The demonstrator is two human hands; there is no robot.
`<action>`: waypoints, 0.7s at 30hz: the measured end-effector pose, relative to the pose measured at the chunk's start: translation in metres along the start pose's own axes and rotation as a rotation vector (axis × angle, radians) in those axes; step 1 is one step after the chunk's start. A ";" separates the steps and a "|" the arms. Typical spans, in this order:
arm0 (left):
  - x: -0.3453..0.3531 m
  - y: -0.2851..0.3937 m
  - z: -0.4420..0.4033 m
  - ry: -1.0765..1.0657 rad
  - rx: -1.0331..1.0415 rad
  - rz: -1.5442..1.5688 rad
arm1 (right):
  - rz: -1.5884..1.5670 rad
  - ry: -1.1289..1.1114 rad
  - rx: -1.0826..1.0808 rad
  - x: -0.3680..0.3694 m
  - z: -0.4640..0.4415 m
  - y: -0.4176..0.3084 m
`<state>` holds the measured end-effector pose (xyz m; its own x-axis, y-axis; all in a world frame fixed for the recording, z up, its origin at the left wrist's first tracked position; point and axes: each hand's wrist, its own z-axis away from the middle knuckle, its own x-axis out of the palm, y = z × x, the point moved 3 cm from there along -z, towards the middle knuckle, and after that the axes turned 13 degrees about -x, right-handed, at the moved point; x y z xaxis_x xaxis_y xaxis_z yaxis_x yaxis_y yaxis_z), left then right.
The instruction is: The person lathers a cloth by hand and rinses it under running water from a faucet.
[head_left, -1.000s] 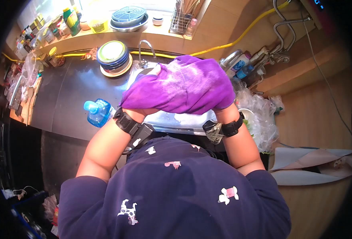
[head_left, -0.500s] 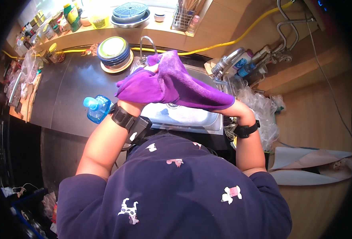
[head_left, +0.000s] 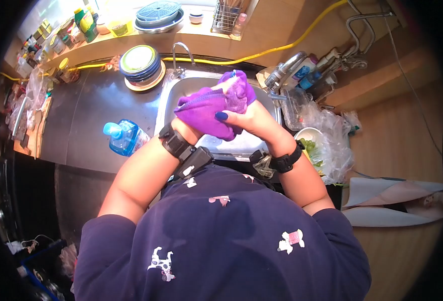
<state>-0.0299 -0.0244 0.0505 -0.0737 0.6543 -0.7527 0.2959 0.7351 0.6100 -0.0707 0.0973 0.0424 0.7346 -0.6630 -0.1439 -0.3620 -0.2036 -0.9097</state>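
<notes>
A purple cloth [head_left: 201,110] is bunched between my two hands over the metal sink [head_left: 164,108]. Most of my left hand [head_left: 225,86] is covered by the cloth; a strip of skin and a dark nail show near its top, so the fingers are largely hidden. From the right, my right hand [head_left: 254,122] wraps round the cloth, its thumb with a dark blue nail pressed on the front. Left of the sink stands a blue bottle [head_left: 125,138] with a light blue cap.
Stacked plates [head_left: 140,60] sit behind the bottle. A thin curved tap [head_left: 184,47] rises at the sink's back, a larger faucet [head_left: 286,70] at its right. A bowl of greens [head_left: 311,145] and plastic bags [head_left: 337,150] lie right. Jars and bottles line the ledge.
The cloth was stretched wide between my hands; now it is gathered into a bunch. My right hand has moved left to meet the left one, uncovering the sink and the bowl of greens.
</notes>
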 end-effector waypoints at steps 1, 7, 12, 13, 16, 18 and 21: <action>0.006 -0.011 -0.005 -0.068 0.058 0.014 | 0.037 0.025 0.020 -0.002 0.000 0.005; 0.032 -0.083 -0.021 0.090 -0.057 0.170 | 0.405 0.244 0.181 -0.024 0.003 0.020; 0.055 -0.122 -0.004 -0.105 -0.167 0.468 | -0.026 0.484 0.193 -0.043 0.003 0.025; 0.066 -0.134 0.004 -0.216 -0.330 0.648 | -0.184 0.488 0.162 -0.042 0.000 0.025; 0.091 -0.147 0.029 -0.766 -0.879 0.838 | -0.553 0.539 0.084 -0.040 -0.010 0.024; 0.074 -0.124 0.038 -1.071 -0.726 0.725 | -0.638 0.529 0.084 -0.038 -0.011 0.023; 0.071 -0.112 0.038 -1.202 -0.640 1.500 | -0.776 0.473 0.109 -0.027 -0.013 0.025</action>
<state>-0.0325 -0.0671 -0.0805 0.4853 0.4587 0.7444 -0.8236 -0.0460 0.5653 -0.1074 0.1011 0.0284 0.4291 -0.5993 0.6758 0.2089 -0.6621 -0.7197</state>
